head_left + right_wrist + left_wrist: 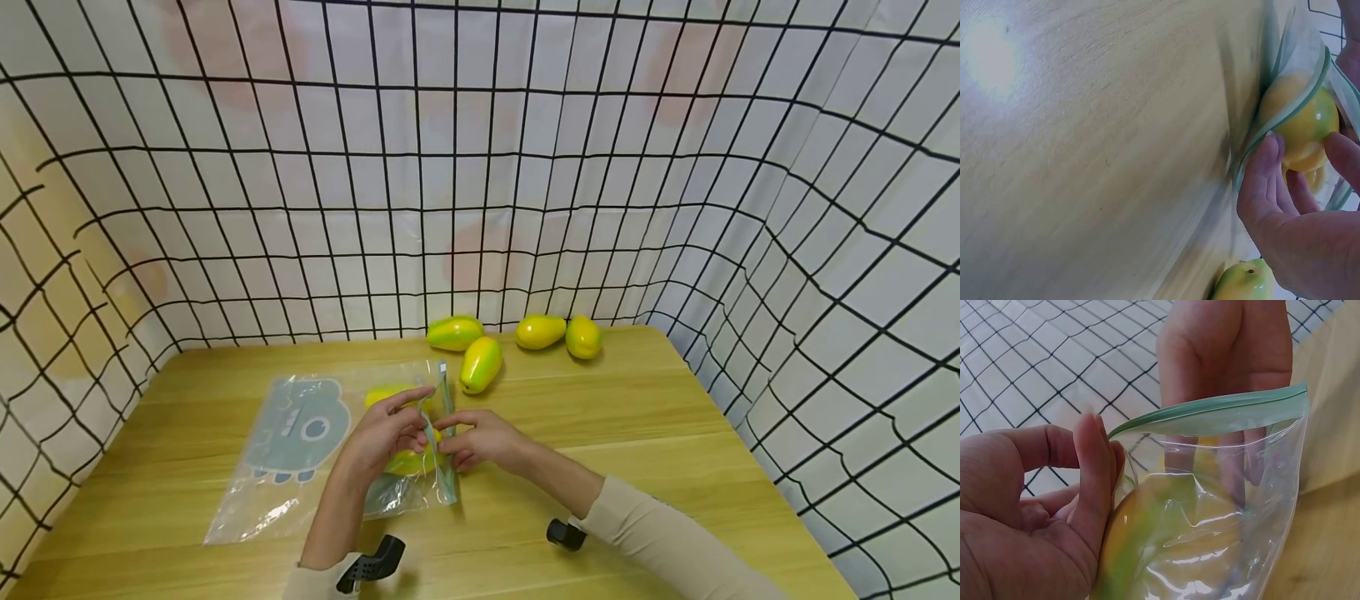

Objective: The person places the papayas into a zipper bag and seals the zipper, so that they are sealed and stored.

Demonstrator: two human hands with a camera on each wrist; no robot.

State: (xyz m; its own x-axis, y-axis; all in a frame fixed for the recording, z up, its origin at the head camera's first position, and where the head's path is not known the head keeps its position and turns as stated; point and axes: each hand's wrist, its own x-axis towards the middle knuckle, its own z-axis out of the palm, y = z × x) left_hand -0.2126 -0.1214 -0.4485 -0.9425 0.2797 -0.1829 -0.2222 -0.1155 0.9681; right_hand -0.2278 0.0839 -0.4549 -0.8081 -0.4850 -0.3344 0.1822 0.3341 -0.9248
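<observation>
A clear zip bag [258, 500] with a grey-blue cartoon print and green zip edges lies on the table. My left hand [386, 433] pinches one edge of its mouth, holding the two sides apart. My right hand [483, 442] reaches into that mouth from the right, with fingers and thumb about the end of a yellow-green mango [1300, 119]. Through the plastic, the left wrist view shows this mango [1172, 531] and the right fingers behind the film. Another mango [384, 394] shows inside the bag, farther back, partly covered by the left hand.
Several loose mangoes lie at the back of the wooden table [615, 450], the nearest mango [481, 365] just beyond the bag's mouth. A black wire grid [487, 167] with pale sheeting behind it encloses the back and sides.
</observation>
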